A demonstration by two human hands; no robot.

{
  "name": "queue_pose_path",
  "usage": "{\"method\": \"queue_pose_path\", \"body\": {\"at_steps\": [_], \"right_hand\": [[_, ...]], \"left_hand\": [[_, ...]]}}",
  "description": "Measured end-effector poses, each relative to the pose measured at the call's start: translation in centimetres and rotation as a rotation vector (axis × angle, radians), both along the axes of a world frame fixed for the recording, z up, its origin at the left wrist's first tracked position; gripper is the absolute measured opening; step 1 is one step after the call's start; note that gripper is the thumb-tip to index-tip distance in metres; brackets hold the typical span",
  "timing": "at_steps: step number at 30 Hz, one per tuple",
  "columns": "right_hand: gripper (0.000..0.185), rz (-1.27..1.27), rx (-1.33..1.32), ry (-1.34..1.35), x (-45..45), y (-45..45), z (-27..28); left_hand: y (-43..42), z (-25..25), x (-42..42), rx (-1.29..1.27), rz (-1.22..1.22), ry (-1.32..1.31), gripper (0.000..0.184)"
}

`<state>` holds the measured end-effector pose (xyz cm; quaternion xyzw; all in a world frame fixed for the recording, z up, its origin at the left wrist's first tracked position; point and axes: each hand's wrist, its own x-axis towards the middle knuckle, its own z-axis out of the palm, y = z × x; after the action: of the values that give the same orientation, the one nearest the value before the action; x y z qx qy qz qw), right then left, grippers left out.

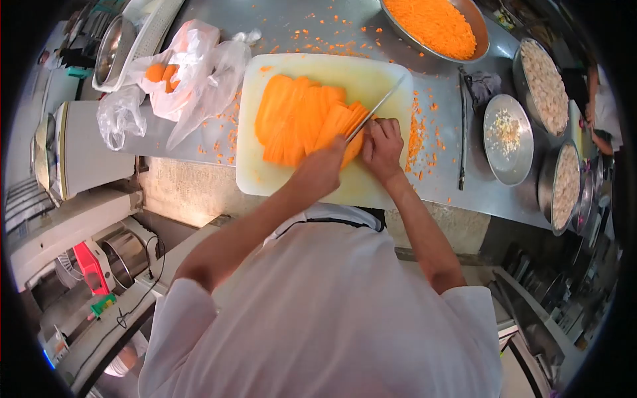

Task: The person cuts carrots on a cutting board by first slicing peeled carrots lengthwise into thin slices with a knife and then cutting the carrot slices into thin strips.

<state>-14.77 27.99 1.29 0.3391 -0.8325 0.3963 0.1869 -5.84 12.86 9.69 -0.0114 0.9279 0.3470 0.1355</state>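
Note:
My left hand [321,168] is closed round the handle of a knife [377,107]. The blade slants up and to the right across the edge of a pile of thin orange carrot slices [292,119]. Close beside the blade, my right hand [384,147] has its fingers curled and pressed down at the right end of the slices. The slices overlap in a broad layer on a white cutting board [391,73]. Near the blade some look narrower, like cut strips. The knife handle is hidden inside my left hand.
Behind the board stands a metal bowl of shredded carrot [434,26]. Carrot bits litter the metal table [265,20]. To the left lie plastic bags [192,60] with orange pieces. A dark rod [463,132], a bowl of chopped bits [507,139] and pale-filled bowls [545,86] stand right.

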Motion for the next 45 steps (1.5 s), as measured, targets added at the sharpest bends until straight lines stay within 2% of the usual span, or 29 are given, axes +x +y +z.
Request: {"method": "queue_pose_path", "body": {"at_steps": [2, 4, 7, 8, 11, 13, 14, 17, 21, 23, 25, 29, 33, 37, 41, 43, 45], "right_hand": [[0.020, -0.028, 0.003, 0.027, -0.4, -0.3, -0.6], [0.021, -0.020, -0.001, 0.029, -0.1, -0.3, -0.8], [0.020, -0.036, -0.026, 0.031, -0.4, -0.2, -0.7], [0.019, -0.025, -0.040, 0.031, -0.4, -0.2, -0.6], [0.017, -0.043, -0.022, 0.000, -0.1, -0.1, -0.3], [0.016, -0.034, -0.035, -0.011, -0.1, -0.1, -0.4], [0.015, -0.033, -0.043, -0.018, -0.1, 0.0, -0.4], [0.015, -0.035, -0.012, -0.003, -0.2, 0.0, -0.7], [0.016, -0.040, -0.042, -0.010, 0.0, 0.0, -0.3], [0.017, -0.032, -0.033, -0.030, -0.1, 0.0, -0.4], [0.017, -0.035, -0.026, -0.035, 0.0, 0.0, -0.5], [0.016, -0.012, -0.056, -0.017, -0.2, -0.1, -0.4], [0.016, -0.009, -0.011, -0.010, 0.0, -0.1, -0.2], [0.015, -0.024, -0.004, 0.008, -0.6, -0.1, -0.3], [0.011, -0.032, -0.065, -0.013, -0.1, 0.0, -0.1], [0.011, -0.033, -0.071, -0.028, -0.2, 0.2, -0.2], [0.011, -0.019, -0.086, -0.046, -0.1, 0.0, -0.4]], "left_hand": [[-0.3, -0.9, -2.3, -0.013, -0.001, 0.037, 0.035], [-0.4, 0.4, -3.0, 0.011, -0.003, -0.067, 0.034], [-2.0, 4.5, 2.0, 0.027, 0.026, -0.188, 0.032], [-2.4, 4.3, 4.0, 0.026, 0.009, -0.200, 0.032], [-2.4, 0.4, 7.1, -0.009, 0.042, -0.192, 0.032], [-1.6, -2.3, 4.9, 0.033, 0.055, 0.074, 0.029], [-1.5, -2.7, 3.8, 0.038, 0.059, 0.077, 0.029], [-1.7, 0.7, 1.4, 0.036, 0.052, 0.022, 0.026], [-2.3, 6.0, 4.8, 0.015, 0.013, -0.083, 0.025], [-2.5, 6.6, 5.8, -0.002, 0.025, -0.138, 0.027], [-2.6, 6.6, 6.2, -0.027, 0.009, -0.233, 0.037], [-1.2, 5.2, 4.4, -0.036, 0.023, -0.294, 0.037], [0.9, -0.9, -1.6, -0.019, 0.016, -0.042, 0.033], [-0.6, 0.9, -2.1, 0.042, 0.017, -0.074, 0.034], [-1.9, 4.0, 5.6, 0.044, 0.035, -0.234, 0.038], [-1.7, 2.5, 6.4, 0.030, 0.075, -0.327, 0.039], [-1.4, -1.5, 6.4, -0.021, 0.056, -0.025, 0.036]]}}
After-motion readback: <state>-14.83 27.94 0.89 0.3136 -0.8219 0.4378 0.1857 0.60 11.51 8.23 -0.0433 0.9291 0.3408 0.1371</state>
